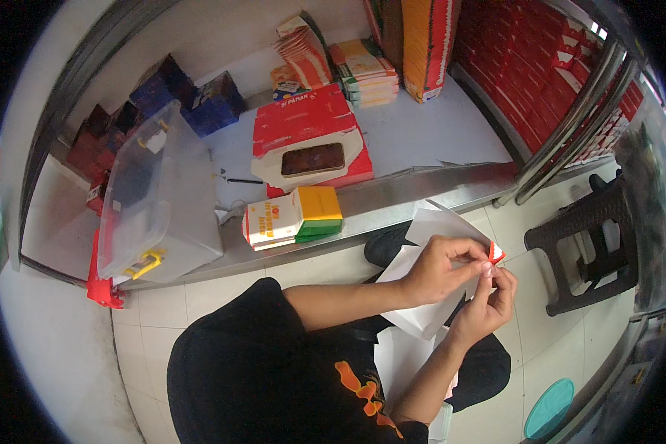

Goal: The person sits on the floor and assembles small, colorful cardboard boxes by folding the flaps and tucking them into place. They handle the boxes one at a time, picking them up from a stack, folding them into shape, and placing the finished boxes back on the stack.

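Observation:
A carton blank (403, 266), white on its inner face, lies opened out over my lap, with part of it hidden behind my hands. One small corner flap (497, 254) shows red on its outer side. My left hand (451, 268) pinches the blank near this red flap, fingers bent and pressed together. Just below, my right hand (488, 307) closes thumb and finger on the same corner, so both hands meet there. More white card (403, 360) rests across my legs under my right forearm.
Flat yellow-and-white cartons (274, 222) lie on the metal-edged shelf (414, 192). Behind them sits a red box (303, 118) bearing a dark slab (313, 159). A translucent bin (163, 207) stands left, a dark stool (592, 244) right. A teal round lid (549, 408) is lower right.

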`<state>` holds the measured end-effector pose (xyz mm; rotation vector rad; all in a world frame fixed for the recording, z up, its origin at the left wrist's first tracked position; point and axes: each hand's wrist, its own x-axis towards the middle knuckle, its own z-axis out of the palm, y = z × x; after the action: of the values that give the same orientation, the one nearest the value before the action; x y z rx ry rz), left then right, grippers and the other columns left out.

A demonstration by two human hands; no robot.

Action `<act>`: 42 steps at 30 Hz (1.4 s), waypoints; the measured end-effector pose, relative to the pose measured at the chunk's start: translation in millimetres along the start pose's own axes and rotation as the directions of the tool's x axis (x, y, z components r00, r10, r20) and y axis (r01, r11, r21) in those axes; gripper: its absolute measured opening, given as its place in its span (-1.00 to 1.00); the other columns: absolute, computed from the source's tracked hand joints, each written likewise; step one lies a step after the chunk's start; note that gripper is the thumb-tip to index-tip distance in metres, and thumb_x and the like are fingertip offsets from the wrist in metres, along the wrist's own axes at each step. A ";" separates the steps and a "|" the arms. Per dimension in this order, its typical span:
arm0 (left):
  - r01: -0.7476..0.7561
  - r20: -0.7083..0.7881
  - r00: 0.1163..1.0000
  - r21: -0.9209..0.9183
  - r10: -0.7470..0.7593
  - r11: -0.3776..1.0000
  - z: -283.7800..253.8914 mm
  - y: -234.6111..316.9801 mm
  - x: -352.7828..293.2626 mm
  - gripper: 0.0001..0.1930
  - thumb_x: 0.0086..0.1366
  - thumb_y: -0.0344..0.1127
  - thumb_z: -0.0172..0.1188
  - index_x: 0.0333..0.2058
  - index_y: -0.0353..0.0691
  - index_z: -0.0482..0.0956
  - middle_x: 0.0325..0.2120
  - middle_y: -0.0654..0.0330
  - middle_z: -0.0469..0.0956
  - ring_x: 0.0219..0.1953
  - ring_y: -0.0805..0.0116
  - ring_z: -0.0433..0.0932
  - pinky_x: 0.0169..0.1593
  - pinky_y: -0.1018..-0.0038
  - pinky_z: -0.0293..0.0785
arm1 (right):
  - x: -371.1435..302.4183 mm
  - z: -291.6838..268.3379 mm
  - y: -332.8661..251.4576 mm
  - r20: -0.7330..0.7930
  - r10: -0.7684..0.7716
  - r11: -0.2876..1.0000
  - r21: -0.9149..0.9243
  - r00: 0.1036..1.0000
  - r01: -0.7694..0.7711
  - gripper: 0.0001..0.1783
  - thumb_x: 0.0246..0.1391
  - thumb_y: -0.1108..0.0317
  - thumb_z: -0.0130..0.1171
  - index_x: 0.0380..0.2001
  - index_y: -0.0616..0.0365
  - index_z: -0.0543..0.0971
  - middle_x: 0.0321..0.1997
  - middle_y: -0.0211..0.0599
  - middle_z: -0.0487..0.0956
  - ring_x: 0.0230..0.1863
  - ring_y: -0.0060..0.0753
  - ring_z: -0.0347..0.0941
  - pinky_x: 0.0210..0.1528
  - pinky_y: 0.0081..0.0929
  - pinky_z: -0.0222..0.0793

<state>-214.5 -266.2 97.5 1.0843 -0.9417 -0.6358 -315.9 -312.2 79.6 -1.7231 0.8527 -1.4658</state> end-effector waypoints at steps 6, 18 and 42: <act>-0.084 -0.132 0.989 -0.116 0.068 0.990 16.7 -4.9 0.1 -0.92 0.30 -0.49 0.19 -0.24 -0.33 0.56 -0.30 0.20 0.60 -0.20 0.49 0.56 -0.07 0.49 0.51 | -3.4 9.8 5.5 -0.136 -0.032 0.999 -0.022 0.990 0.029 -0.95 0.15 0.54 0.18 -0.36 0.32 0.55 -0.30 -0.35 0.50 -0.29 -0.53 0.36 -0.20 -0.56 0.27; 0.048 -0.039 0.997 -0.262 -0.061 0.964 22.7 -2.4 -2.8 -0.95 0.33 -0.47 0.18 -0.29 -0.33 0.55 -0.31 0.27 0.58 -0.23 0.57 0.53 -0.13 0.56 0.50 | -5.0 3.8 9.1 -0.139 -0.095 0.991 -0.103 0.986 0.081 -0.91 0.15 0.57 0.15 -0.29 0.39 0.57 -0.26 -0.26 0.55 -0.23 -0.46 0.45 -0.16 -0.52 0.35; 0.081 -0.010 0.997 0.267 -0.081 0.960 -27.4 26.8 25.8 -0.68 0.44 -0.16 0.01 -0.03 -0.32 0.41 -0.51 0.09 0.49 -0.43 0.43 0.51 -0.25 0.47 0.43 | 10.5 -37.2 17.9 0.634 0.309 0.802 0.226 0.709 -0.552 -0.71 0.21 0.34 0.18 -0.10 0.36 0.55 -0.20 -0.21 0.65 -0.24 -0.52 0.54 -0.20 -0.54 0.45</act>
<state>-178.4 -265.4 126.2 1.3684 -1.0075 -0.5871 -351.9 -334.1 73.9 -1.3835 0.5269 -0.6610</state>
